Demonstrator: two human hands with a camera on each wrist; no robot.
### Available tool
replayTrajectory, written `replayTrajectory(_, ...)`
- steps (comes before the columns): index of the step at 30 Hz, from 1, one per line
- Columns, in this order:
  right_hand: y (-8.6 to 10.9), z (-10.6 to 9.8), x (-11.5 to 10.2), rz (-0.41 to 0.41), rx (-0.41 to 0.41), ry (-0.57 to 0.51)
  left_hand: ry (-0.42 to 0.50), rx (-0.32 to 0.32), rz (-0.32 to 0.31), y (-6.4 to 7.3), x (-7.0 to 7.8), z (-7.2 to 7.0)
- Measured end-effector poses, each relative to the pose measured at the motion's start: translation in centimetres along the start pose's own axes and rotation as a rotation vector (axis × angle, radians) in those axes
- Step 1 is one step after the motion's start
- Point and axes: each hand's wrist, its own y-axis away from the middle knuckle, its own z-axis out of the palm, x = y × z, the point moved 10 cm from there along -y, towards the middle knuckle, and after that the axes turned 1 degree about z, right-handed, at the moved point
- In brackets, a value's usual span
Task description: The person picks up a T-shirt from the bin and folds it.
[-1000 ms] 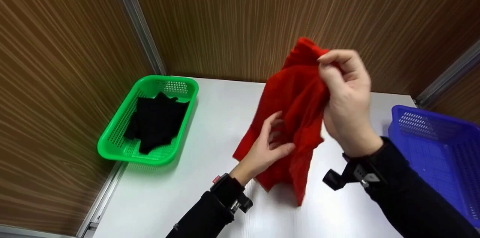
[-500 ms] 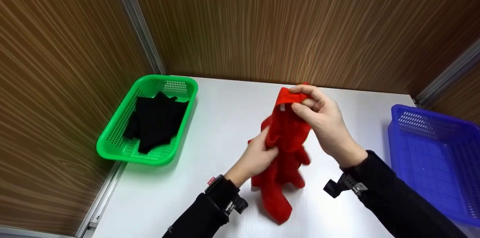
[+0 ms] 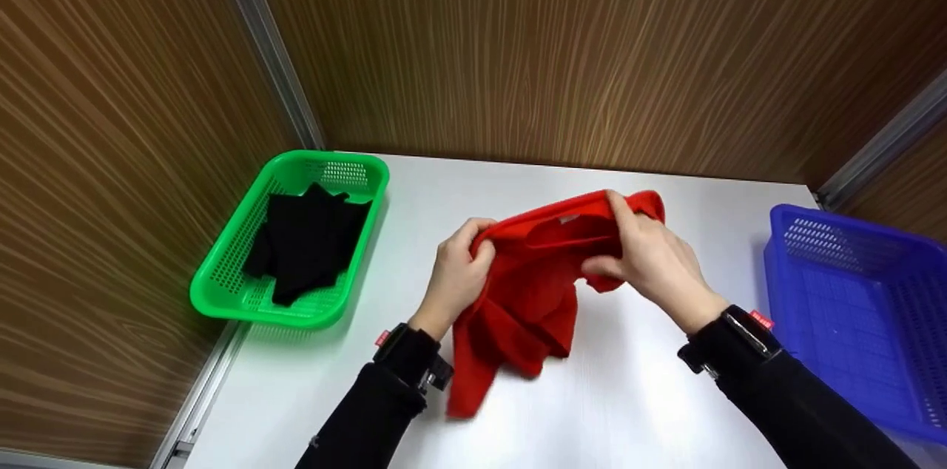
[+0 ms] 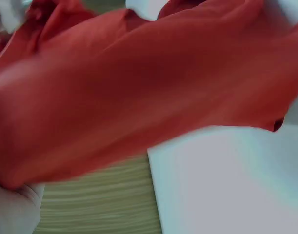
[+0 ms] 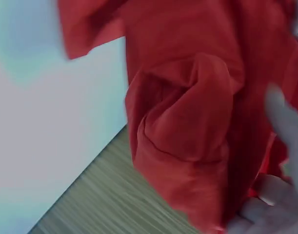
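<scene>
A red garment hangs in folds above the white table, its banded opening facing me with a small pale label inside. My left hand grips the left end of the band, thumb on the near side. At the right end, my right hand has its fingers over the band while the thumb stands away from them. In the right wrist view, curled fingers hold the cloth's edge, beside what looks like a sleeve. The left wrist view is mostly blurred red cloth.
On the left stands a green basket with a black folded cloth in it. A blue basket stands at the right edge. Wood-grain panels enclose the white table at the back and sides.
The red garment has come down from its raised position and its opening is now spread sideways. My left hand has moved from the cloth's middle to the band's left end; my right hand has shifted right.
</scene>
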Motion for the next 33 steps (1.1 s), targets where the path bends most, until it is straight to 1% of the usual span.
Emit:
replayTrajectory(1, 0.3, 0.4, 0.2, -0.02, -0.007, 0.056, -0.025, -0.01, 0.038, -0.2, 0.4, -0.1)
replayTrajectory(3, 0.8, 0.5, 0.5, -0.048, 0.024, 0.135, -0.08, -0.074, 0.127, -0.5, 1.5, 0.1)
replayTrajectory(5, 1.2, 0.1, 1.0, -0.059, 0.094, 0.19, -0.159, -0.185, 0.205, -0.6, 2.5, 0.8)
replayTrajectory(7, 1.4, -0.8, 1.7, -0.042, 0.175, 0.211, -0.27, -0.305, 0.277, -0.3, 3.2, 1.4)
replayTrajectory(8, 1.5, -1.1, 2.1, -0.029, 0.207, 0.207, -0.327, -0.351, 0.305, -0.2, 3.5, 1.6)
replayTrajectory(9, 1.6, -1.5, 2.5, -0.023, 0.229, 0.197, -0.385, -0.384, 0.318, -0.2, 3.5, 1.6)
replayTrajectory(10, 1.7, -1.7, 2.8, -0.022, 0.245, 0.18, -0.432, -0.398, 0.329, -0.2, 3.6, 1.4)
replayTrajectory(11, 1.8, -2.0, 3.2, -0.023, 0.258, 0.161, -0.474, -0.394, 0.335, -0.4, 3.6, 1.1)
replayTrajectory(12, 1.9, -2.2, 3.4, -0.027, 0.269, 0.141, -0.5, -0.378, 0.329, -0.6, 3.5, 0.6)
replayTrajectory(13, 2.0, -2.4, 3.6, -0.036, 0.281, 0.121, -0.512, -0.347, 0.311, -1.0, 3.4, 0.0)
replayTrajectory(15, 2.3, -2.9, 4.0, -0.06, 0.307, 0.081, -0.512, -0.262, 0.262, -1.7, 3.0, -1.5)
replayTrajectory(18, 2.7, -3.7, 4.3, -0.105, 0.353, 0.042, -0.456, -0.129, 0.17, -2.7, 2.2, -3.8)
replayTrajectory(19, 2.8, -4.0, 4.3, -0.126, 0.366, 0.029, -0.418, -0.092, 0.135, -2.9, 1.8, -4.5)
replayTrajectory(21, 3.0, -4.5, 4.4, -0.161, 0.379, 0.017, -0.313, -0.045, 0.06, -3.3, 1.0, -5.4)
replayTrajectory(23, 3.1, -4.9, 4.8, -0.158, 0.366, 0.018, -0.189, -0.026, -0.019, -3.6, 0.2, -6.0)
replayTrajectory(24, 3.0, -5.0, 5.1, -0.137, 0.343, 0.006, -0.12, -0.025, -0.065, -3.7, -0.3, -6.1)
replayTrajectory(25, 2.9, -5.0, 5.6, -0.101, 0.312, -0.02, -0.053, -0.029, -0.111, -3.7, -0.7, -6.1)
replayTrajectory(26, 2.8, -4.9, 6.4, -0.042, 0.268, -0.049, 0.011, -0.037, -0.156, -3.7, -1.2, -6.1)
replayTrajectory(27, 2.7, -4.7, 7.2, 0.028, 0.211, -0.101, 0.063, -0.043, -0.197, -3.7, -1.6, -6.0)
replayTrajectory(28, 2.7, -4.4, 8.2, 0.104, 0.146, -0.182, 0.111, -0.047, -0.239, -3.6, -2.0, -5.9)
replayTrajectory(30, 3.0, -3.3, 10.0, 0.257, 0.026, -0.404, 0.183, -0.061, -0.317, -3.4, -2.7, -5.7)
replayTrajectory(32, 3.6, -2.3, 11.5, 0.395, -0.047, -0.679, 0.228, -0.075, -0.378, -3.2, -3.2, -5.5)
replayTrajectory(33, 3.9, -1.8, 12.0, 0.441, -0.067, -0.828, 0.242, -0.074, -0.405, -3.2, -3.4, -5.5)
